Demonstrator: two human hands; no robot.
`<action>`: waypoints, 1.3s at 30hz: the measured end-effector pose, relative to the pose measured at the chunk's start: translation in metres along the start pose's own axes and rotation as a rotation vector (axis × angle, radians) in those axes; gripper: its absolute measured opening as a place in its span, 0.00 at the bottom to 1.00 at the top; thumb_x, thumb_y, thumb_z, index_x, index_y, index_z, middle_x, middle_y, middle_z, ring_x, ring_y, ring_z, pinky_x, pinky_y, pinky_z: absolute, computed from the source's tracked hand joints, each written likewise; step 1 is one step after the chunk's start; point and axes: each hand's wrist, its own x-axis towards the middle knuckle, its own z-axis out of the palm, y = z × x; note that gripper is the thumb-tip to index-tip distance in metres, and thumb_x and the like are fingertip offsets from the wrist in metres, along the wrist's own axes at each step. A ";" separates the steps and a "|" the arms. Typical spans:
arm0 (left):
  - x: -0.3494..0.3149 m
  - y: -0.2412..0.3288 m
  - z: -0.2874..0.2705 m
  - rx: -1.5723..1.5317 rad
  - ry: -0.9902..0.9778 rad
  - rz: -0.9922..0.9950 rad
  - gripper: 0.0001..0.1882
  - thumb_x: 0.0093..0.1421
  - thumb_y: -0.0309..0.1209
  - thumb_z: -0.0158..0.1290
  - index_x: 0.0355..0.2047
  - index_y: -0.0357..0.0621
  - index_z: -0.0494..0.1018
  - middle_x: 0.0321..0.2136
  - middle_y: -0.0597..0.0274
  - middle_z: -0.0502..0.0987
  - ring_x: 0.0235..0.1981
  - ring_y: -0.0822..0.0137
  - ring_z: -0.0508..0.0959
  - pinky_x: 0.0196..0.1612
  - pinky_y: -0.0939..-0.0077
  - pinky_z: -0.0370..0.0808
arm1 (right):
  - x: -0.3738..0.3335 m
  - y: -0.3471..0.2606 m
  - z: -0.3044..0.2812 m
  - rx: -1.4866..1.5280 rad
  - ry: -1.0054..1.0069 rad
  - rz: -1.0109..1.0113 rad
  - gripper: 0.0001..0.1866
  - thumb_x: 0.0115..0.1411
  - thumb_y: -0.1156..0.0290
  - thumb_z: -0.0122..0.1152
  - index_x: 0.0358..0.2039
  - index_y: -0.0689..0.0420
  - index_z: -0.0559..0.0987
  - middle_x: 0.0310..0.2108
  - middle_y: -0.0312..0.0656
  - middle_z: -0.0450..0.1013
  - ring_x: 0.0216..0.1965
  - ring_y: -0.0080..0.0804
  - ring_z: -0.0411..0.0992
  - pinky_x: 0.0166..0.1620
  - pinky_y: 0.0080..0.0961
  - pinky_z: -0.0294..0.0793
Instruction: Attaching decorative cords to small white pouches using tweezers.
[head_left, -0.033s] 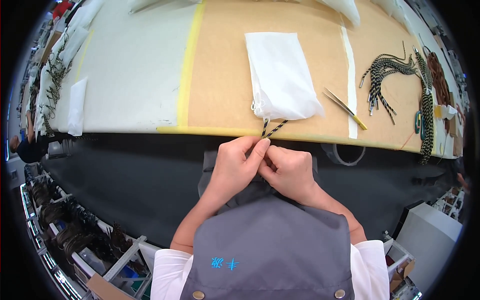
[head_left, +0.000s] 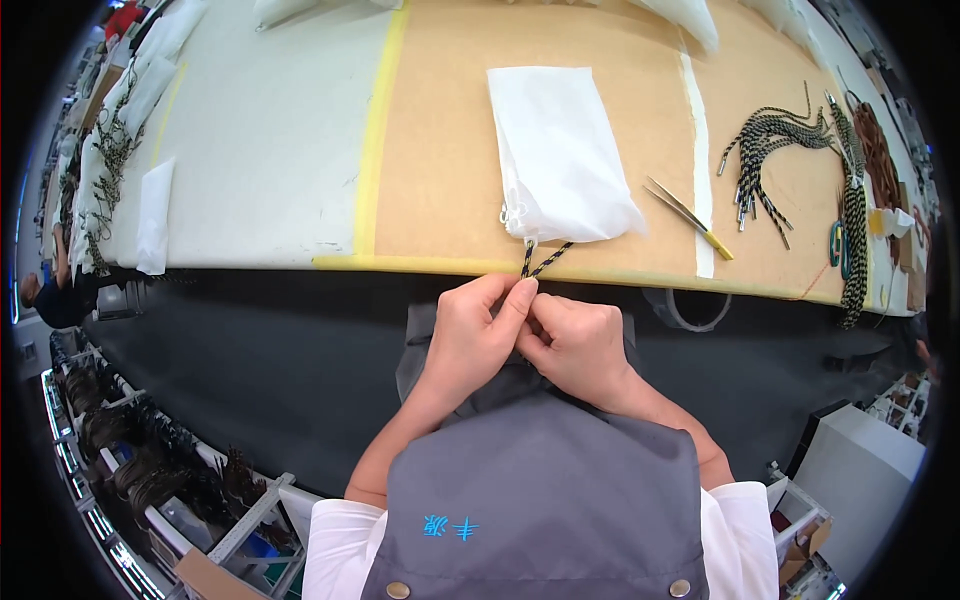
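A black cord with light flecks point(head_left: 549, 262) comes out from the near end of a white drawstring-like pouch point(head_left: 560, 150) and runs over the table's front edge as two strands. My left hand point(head_left: 473, 327) pinches the cord where the strands meet, between thumb and forefinger. Pressed close beside it, my right hand point(head_left: 577, 338) is closed, its fingertips curled inward at the cord. What lies between the right fingers is mostly hidden. The pouch rests flat on the tan table top point(head_left: 440, 150), with small white loops at its near left corner.
Tweezers point(head_left: 690, 218) with a yellow end lie right of the pouch. Farther right are cut patterned cords point(head_left: 765, 150), a long cord bundle point(head_left: 853, 220) and teal-handled scissors point(head_left: 837, 247). A narrow white packet point(head_left: 155, 215) lies left. A grey ring point(head_left: 690, 322) hangs below the table edge.
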 end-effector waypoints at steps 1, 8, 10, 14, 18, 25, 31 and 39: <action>0.001 -0.003 0.004 0.004 0.000 0.004 0.13 0.69 0.31 0.56 0.39 0.28 0.80 0.27 0.61 0.82 0.28 0.79 0.76 0.32 0.79 0.76 | 0.002 0.000 0.000 0.014 0.010 -0.022 0.11 0.55 0.71 0.69 0.21 0.57 0.75 0.17 0.40 0.73 0.16 0.35 0.73 0.20 0.28 0.69; -0.002 -0.027 0.016 -0.350 0.112 0.065 0.12 0.71 0.30 0.53 0.38 0.33 0.81 0.25 0.67 0.81 0.26 0.79 0.76 0.29 0.80 0.73 | 0.020 0.007 -0.046 0.074 0.059 0.039 0.06 0.55 0.70 0.72 0.31 0.54 0.82 0.21 0.33 0.76 0.17 0.26 0.75 0.22 0.23 0.72; -0.002 -0.033 0.022 -0.392 0.129 0.119 0.11 0.71 0.30 0.53 0.39 0.33 0.80 0.25 0.68 0.80 0.25 0.80 0.74 0.28 0.81 0.71 | 0.031 0.007 -0.060 -0.078 -0.021 0.003 0.05 0.56 0.72 0.70 0.32 0.55 0.81 0.29 0.35 0.76 0.23 0.30 0.76 0.26 0.27 0.73; -0.005 -0.028 0.016 -0.465 0.059 0.072 0.12 0.74 0.30 0.49 0.41 0.32 0.77 0.31 0.61 0.81 0.31 0.74 0.79 0.37 0.82 0.76 | 0.043 0.014 -0.064 -0.177 -0.142 -0.180 0.06 0.56 0.73 0.69 0.33 0.56 0.80 0.33 0.37 0.75 0.33 0.37 0.74 0.34 0.33 0.74; -0.008 -0.035 0.015 -0.469 0.034 0.016 0.11 0.74 0.30 0.49 0.42 0.34 0.76 0.25 0.67 0.75 0.24 0.81 0.70 0.28 0.85 0.68 | 0.059 0.004 -0.090 -0.058 -0.326 -0.097 0.05 0.57 0.74 0.67 0.33 0.58 0.80 0.31 0.42 0.76 0.38 0.38 0.73 0.39 0.33 0.74; -0.013 -0.030 0.021 -0.735 0.058 -0.088 0.12 0.75 0.32 0.48 0.47 0.34 0.75 0.22 0.72 0.67 0.20 0.83 0.59 0.23 0.85 0.56 | 0.116 -0.005 -0.074 -0.103 -0.379 -0.455 0.05 0.58 0.78 0.65 0.36 0.59 0.82 0.33 0.40 0.79 0.40 0.38 0.75 0.39 0.34 0.76; -0.011 -0.031 0.020 -0.877 0.024 -0.109 0.14 0.75 0.33 0.47 0.46 0.33 0.75 0.22 0.70 0.69 0.20 0.82 0.59 0.23 0.84 0.57 | 0.129 -0.006 -0.060 -0.027 -0.373 -0.439 0.07 0.56 0.80 0.62 0.36 0.61 0.82 0.29 0.42 0.79 0.40 0.39 0.76 0.42 0.35 0.77; -0.012 -0.034 0.019 -0.813 0.038 -0.107 0.13 0.75 0.31 0.47 0.45 0.32 0.75 0.23 0.70 0.69 0.20 0.83 0.59 0.23 0.86 0.57 | 0.116 0.008 -0.059 -0.077 -0.273 -0.359 0.05 0.60 0.79 0.63 0.38 0.60 0.82 0.30 0.41 0.78 0.36 0.38 0.75 0.38 0.32 0.76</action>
